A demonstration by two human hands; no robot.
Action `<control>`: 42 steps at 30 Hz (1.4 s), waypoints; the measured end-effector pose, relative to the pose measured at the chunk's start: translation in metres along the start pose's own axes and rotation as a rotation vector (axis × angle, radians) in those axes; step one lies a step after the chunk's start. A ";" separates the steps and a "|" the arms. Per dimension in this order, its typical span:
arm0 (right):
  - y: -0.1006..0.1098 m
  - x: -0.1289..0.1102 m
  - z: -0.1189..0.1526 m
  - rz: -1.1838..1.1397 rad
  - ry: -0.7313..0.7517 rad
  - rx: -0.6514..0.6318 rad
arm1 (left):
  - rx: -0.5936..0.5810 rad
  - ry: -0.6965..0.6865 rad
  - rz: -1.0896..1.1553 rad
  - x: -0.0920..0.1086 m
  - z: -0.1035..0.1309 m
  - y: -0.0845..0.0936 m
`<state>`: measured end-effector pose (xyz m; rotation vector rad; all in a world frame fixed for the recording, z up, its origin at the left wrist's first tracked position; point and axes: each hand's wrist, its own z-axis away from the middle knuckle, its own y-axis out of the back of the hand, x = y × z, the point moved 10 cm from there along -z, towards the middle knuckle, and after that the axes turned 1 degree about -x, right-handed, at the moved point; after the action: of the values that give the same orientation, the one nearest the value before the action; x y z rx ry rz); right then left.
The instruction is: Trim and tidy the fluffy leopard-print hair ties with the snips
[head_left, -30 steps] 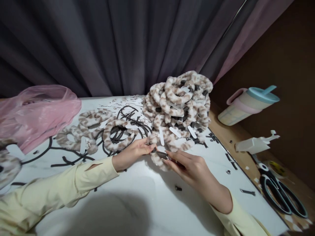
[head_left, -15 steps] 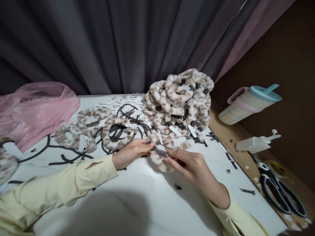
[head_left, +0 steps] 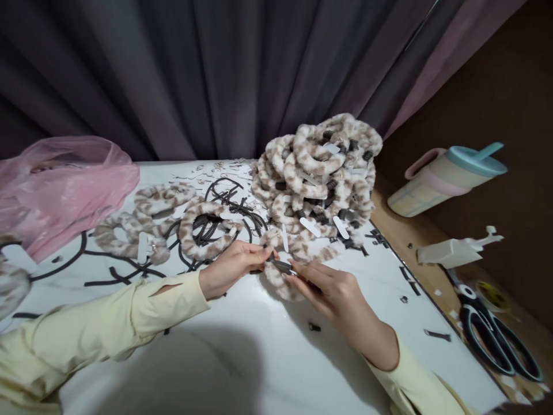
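Observation:
A white-and-brown fluffy ring (head_left: 280, 283) is held between both hands above the white table. My left hand (head_left: 237, 262) is closed on its left side, with the thumb and fingertips pinching by a dark cord end. My right hand (head_left: 334, 288) pinches the other end of a short black cord piece (head_left: 283, 266) that spans the gap between the hands. What exactly lies under the right fingertips is hidden. A white tag (head_left: 285, 237) stands up just behind the ring. Right behind the hands rises a pile of similar fluffy rings (head_left: 317, 167) with black ends and white tags.
Loose black cords (head_left: 224, 202) and more fluffy rings (head_left: 192, 230) lie to the left, by a pink plastic bag (head_left: 82, 190). Along the right stand a tumbler (head_left: 436, 178) and a small white bottle (head_left: 451, 252), with scissors (head_left: 488, 334) nearer. A small black piece (head_left: 314, 327) lies in front.
The view has shifted slightly. Both hands keep their grip on the ring and cord piece, with only small movements of the fingers; the black piece between them now shows a little differently.

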<state>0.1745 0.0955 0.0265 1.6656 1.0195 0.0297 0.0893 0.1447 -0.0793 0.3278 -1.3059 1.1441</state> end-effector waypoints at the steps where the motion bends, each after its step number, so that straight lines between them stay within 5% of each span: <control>1: -0.001 0.000 0.000 0.012 0.000 0.000 | 0.005 -0.006 0.000 0.000 0.000 0.000; 11: -0.023 -0.015 -0.005 0.426 0.073 -0.058 | 0.131 -0.008 0.014 -0.001 0.002 0.007; 15: -0.025 -0.010 -0.008 0.381 0.046 -0.042 | 0.152 0.001 0.004 0.002 0.002 0.008; 21: 0.007 0.026 -0.004 0.055 -0.097 -0.169 | 0.052 0.003 -0.127 0.016 0.005 -0.004; 26: 0.033 0.082 0.031 0.204 -0.304 -0.294 | 0.059 -0.089 -0.410 0.044 0.019 -0.013; 31: 0.031 0.109 0.059 0.271 -0.388 -0.288 | -0.015 -0.175 -0.775 0.064 0.038 -0.030; 38: 0.052 0.051 0.030 0.067 -0.361 -0.072 | -0.093 -0.513 -1.309 0.079 0.066 -0.062; 42: 0.026 -0.008 0.004 -0.124 -0.152 -0.088 | -0.109 -0.506 -1.415 0.068 0.068 -0.062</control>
<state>0.1872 0.0872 0.0496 1.4993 0.9898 -0.1303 0.0893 0.0969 0.0245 1.2558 -1.1200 -0.2344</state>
